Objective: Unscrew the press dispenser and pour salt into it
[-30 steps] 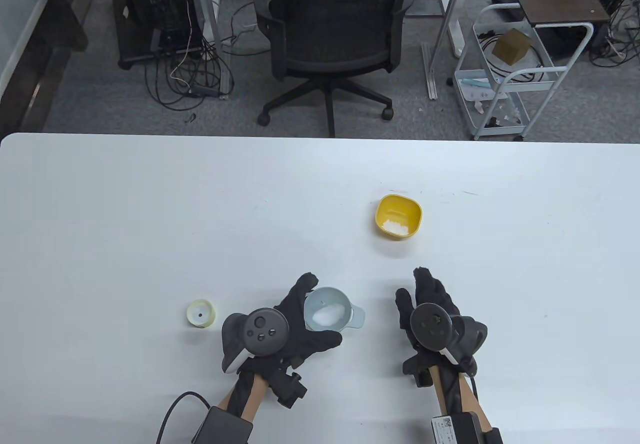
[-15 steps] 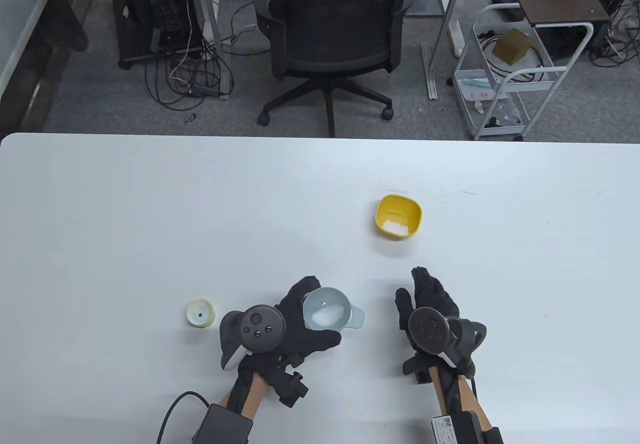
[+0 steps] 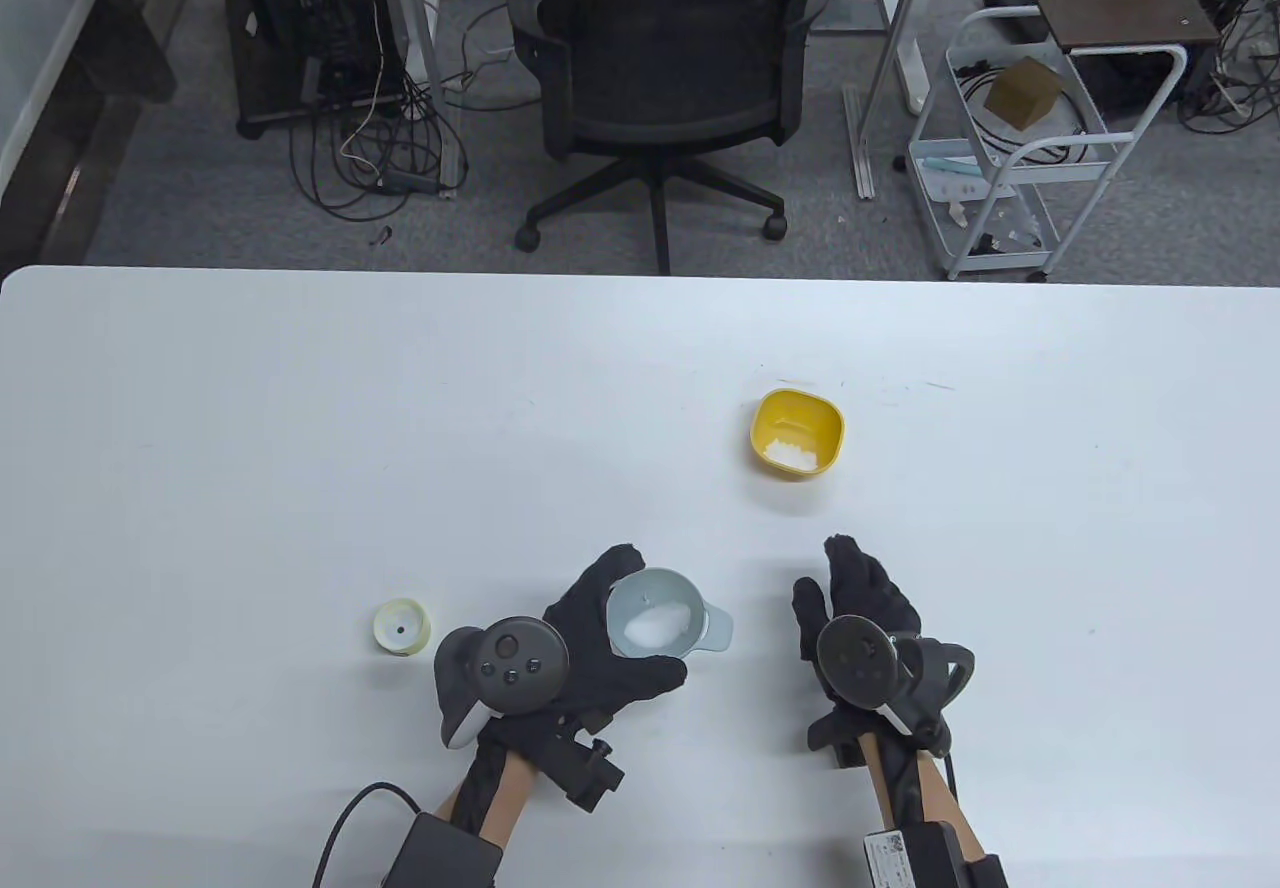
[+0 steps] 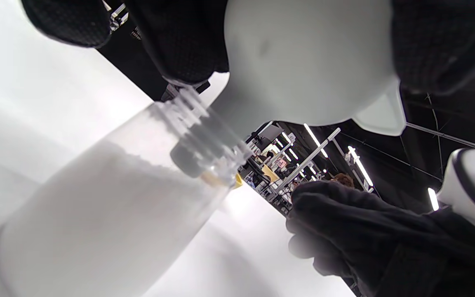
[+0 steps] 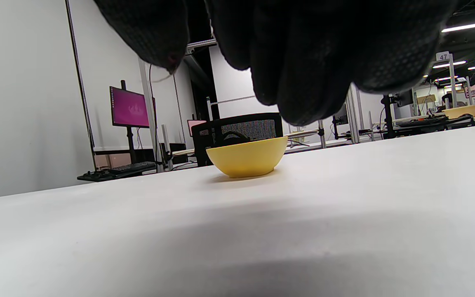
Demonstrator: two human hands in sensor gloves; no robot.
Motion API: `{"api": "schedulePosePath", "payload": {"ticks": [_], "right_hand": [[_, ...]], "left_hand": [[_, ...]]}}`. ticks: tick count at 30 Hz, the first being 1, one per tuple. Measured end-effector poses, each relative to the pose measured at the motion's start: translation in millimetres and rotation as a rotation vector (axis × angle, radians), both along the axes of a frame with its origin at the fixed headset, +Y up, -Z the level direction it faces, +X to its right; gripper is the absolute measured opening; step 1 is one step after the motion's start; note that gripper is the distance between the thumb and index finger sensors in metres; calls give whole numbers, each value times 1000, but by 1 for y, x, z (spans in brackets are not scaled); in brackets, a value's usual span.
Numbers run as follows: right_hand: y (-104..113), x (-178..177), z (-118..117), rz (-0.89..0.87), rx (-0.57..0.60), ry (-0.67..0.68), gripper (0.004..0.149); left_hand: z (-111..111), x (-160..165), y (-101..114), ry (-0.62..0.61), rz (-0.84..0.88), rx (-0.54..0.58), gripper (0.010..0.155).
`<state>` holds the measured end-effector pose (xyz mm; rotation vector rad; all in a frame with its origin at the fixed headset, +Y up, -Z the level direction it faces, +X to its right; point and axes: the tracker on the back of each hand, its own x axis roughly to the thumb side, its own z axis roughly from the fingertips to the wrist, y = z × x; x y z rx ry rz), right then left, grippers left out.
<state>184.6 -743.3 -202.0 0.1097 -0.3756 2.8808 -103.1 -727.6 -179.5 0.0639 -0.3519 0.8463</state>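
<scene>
Table view: a white table [image 3: 300, 428] fronts an office chair [image 3: 660, 78] and carpet. Left hand [image 3: 590, 648] grips a salt-filled funnel [image 3: 655, 618] atop the clear dispenser bottle [image 4: 109, 214]; right hand [image 3: 860, 618] rests spread beside it, below the yellow bowl [image 3: 797, 433].

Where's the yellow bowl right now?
In the table view, the yellow plastic bowl sits right of centre on the white table, just beyond the right hand.

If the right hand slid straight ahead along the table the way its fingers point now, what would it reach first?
Probably the yellow bowl. The right hand points away from the person, slightly leftward, and the right wrist view shows the bowl standing ahead with only bare table between. The exact line is uncertain; it might graze the bowl's right side.
</scene>
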Motion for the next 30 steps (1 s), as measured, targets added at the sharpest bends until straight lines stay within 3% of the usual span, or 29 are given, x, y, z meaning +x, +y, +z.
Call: {"api": "schedulePosePath", "payload": {"ticks": [10, 12, 13, 14, 15, 17, 30], "right_hand": [[1, 0, 0, 36, 1, 2, 61], [1, 0, 1, 38, 2, 3, 61], [1, 0, 1, 39, 3, 3, 61], [1, 0, 0, 40, 3, 3, 60], [1, 0, 1, 42, 2, 5, 60], [1, 0, 1, 42, 4, 6, 60], [2, -2, 1, 45, 12, 10, 60]], "left_hand": [[-1, -1, -1, 13, 6, 25, 121], [-2, 3, -16, -2, -102, -32, 119], [0, -3, -18, 46, -148, -19, 121], [-6, 2, -16, -9, -35, -16, 121], [-3, 3, -16, 10, -31, -61, 120], [-4, 1, -14, 4, -96, -12, 121], [-4, 1, -12, 0, -60, -39, 124]]}}
